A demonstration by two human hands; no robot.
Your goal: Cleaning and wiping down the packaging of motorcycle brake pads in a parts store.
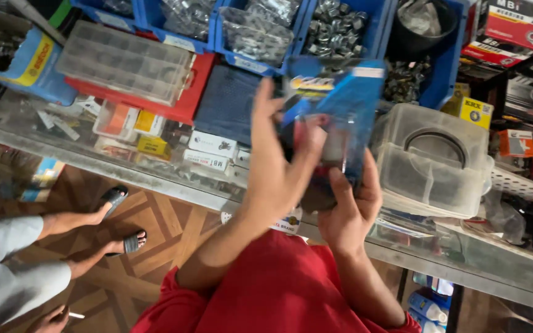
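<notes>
A blue, clear-fronted plastic blister pack (334, 117), motion-blurred, is held up above the glass-topped desk (155, 176) between both hands. The left hand (279, 163) grips it from nine o'clock, fingers stretched up along its edge and thumb pressed on its front. The right hand (350, 206) clasps it from six o'clock, thumb lying up the lower face. At three o'clock of the pack stands a clear lidded plastic tub (433, 160). At twelve o'clock are blue bins of metal fittings (334, 28). At ten o'clock a clear compartment box (124, 61) rests on a red tray (186, 105). Far at eight o'clock, another person's sandalled feet (121, 219) rest on the wooden floor (161, 234).
</notes>
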